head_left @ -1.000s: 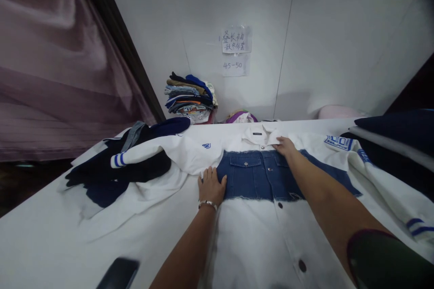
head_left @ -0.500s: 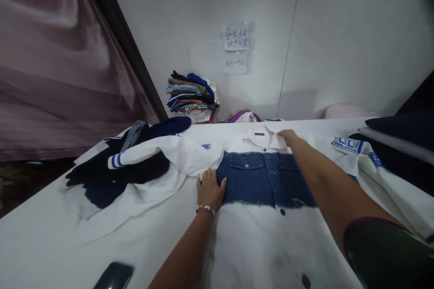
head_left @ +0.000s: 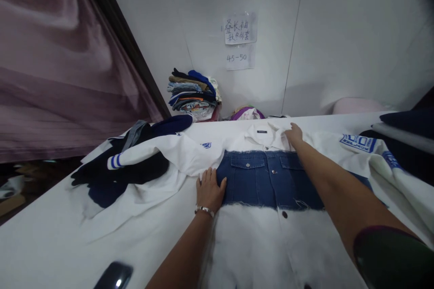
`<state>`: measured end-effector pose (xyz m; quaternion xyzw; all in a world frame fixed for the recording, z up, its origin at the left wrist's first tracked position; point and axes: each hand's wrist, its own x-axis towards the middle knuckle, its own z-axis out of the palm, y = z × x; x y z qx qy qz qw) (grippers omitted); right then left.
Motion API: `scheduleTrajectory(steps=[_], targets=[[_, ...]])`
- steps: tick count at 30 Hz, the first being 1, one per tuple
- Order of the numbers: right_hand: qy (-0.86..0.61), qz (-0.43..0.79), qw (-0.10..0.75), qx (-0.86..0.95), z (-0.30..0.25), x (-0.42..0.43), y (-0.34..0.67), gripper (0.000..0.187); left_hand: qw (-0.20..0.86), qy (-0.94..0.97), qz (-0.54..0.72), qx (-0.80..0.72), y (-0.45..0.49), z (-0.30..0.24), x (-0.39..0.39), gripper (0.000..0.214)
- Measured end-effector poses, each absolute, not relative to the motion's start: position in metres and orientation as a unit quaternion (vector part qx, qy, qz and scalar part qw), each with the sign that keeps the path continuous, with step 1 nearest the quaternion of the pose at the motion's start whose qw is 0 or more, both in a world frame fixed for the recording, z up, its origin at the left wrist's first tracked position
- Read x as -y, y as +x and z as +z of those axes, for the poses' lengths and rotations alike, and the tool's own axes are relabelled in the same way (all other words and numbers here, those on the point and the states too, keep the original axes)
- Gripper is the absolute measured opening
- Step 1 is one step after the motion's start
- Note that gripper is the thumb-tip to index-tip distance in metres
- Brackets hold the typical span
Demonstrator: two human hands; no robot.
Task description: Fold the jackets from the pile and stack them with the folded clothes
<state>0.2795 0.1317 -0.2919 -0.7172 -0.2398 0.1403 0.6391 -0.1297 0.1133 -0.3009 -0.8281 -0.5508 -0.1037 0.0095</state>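
Note:
A white jacket with a blue denim band point(head_left: 249, 185) across its chest lies front up, its collar toward the wall. My left hand point(head_left: 210, 189), wearing a bracelet, rests with spread fingers on the jacket's left edge beside the denim band. Out at the shoulder right of the collar point(head_left: 261, 132) is my right hand point(head_left: 294, 135), its thumb and a finger apart. The left sleeve point(head_left: 162, 149), with blue stripes at the cuff, stretches over dark clothes. Blue print marks the right sleeve point(head_left: 359, 142), partly behind my right arm.
Dark clothes point(head_left: 125, 171) lie on the white table point(head_left: 152, 230) at left. A folded stack of clothes point(head_left: 193, 92) stands by the wall. More dark fabric point(head_left: 410, 135) is at the right, and a phone point(head_left: 114, 275) lies near the front. Paper signs point(head_left: 240, 29) hang on the wall.
My right hand has moved from the collar's edge outward to the right along the shoulder, and its fingers have parted. My left hand stays in place. The view has shifted slightly.

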Motion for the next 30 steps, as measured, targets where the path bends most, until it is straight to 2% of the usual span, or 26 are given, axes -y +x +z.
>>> scheduleTrajectory(steps=[5,9,10,13,16,24,27,30], targets=[[-0.74,0.081,0.485,0.459,-0.282,-0.147,0.237,0.032,0.008,-0.828,-0.101,0.551,-0.129,-0.299,-0.112,0.057],[-0.712,0.045,0.347,0.608,-0.288,-0.153,0.186,0.049,0.002,-0.828,-0.101,0.552,-0.129,-0.298,-0.112,0.057],[-0.711,0.026,0.317,0.628,-0.289,-0.152,0.176,0.048,0.001,-0.828,-0.102,0.552,-0.129,-0.298,-0.112,0.057],[-0.711,-0.032,0.242,0.659,-0.289,-0.152,0.159,0.029,-0.002,-0.827,-0.102,0.552,-0.129,-0.297,-0.111,0.056],[-0.694,-0.067,0.183,0.693,-0.284,-0.155,0.155,0.029,-0.007,-0.826,-0.1,0.554,-0.129,-0.297,-0.111,0.056],[-0.623,-0.06,0.086,0.775,-0.284,-0.151,0.152,0.025,-0.01,-0.827,-0.113,0.551,-0.129,-0.3,-0.112,0.057],[-0.605,-0.037,0.081,0.791,-0.287,-0.144,0.154,0.023,-0.011,-0.827,-0.118,0.55,-0.129,-0.301,-0.112,0.057],[-0.607,-0.031,0.107,0.787,-0.284,-0.139,0.156,0.031,-0.013,-0.826,-0.118,0.551,-0.129,-0.301,-0.112,0.057]])
